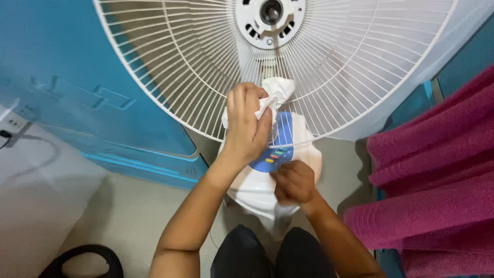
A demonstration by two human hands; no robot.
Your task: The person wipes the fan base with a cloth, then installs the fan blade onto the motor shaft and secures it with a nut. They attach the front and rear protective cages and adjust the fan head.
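Blue wall behind; one white cloth (275, 92) is gripped by left hand (247, 126) against one fan grille (206, 67); right hand (293, 183) is clenched on the white fan body (254, 188) below

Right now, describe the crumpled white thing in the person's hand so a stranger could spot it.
Start at the big white fan grille filling the top. At its lower edge, the left hand grips a crumpled white cloth. Unlike the rigid ribs and the smooth fan base below, it is soft and wrinkled.

A blue control label (280, 149) with coloured buttons fronts the fan's base.
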